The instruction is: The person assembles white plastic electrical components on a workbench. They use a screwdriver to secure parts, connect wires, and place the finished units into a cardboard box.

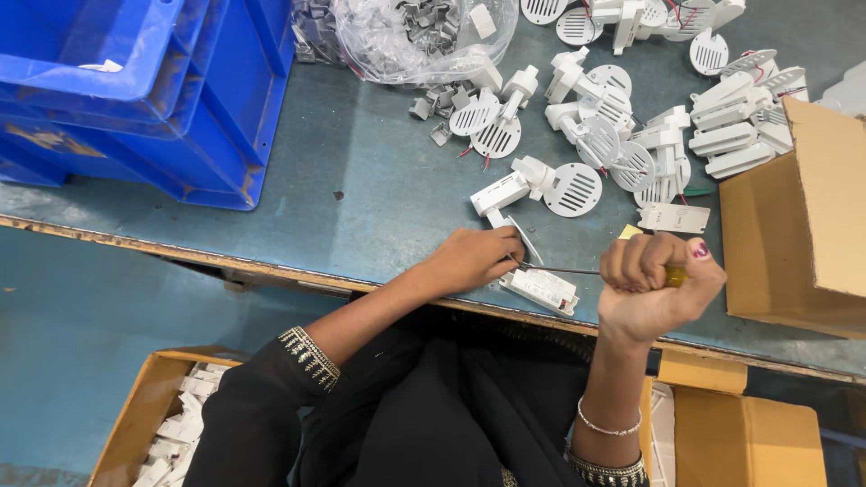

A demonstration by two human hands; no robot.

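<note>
Right hand (658, 289) fisted around a yellow-handled screwdriver (577, 270); left hand (474, 259) closed, pinning a white plastic unit (539, 289) at the desk's (379, 180) near edge. Risk: the tip could slip into the pinning fingers, or the unit could slide off the edge.

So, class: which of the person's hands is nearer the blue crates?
Left. The left hand lies right of the blue crates, at the table edge; the right hand is further right, gripping a screwdriver.

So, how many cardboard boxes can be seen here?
3: one on the table at right, one lower left holding white parts, one lower right. Others may be out of view.
</note>
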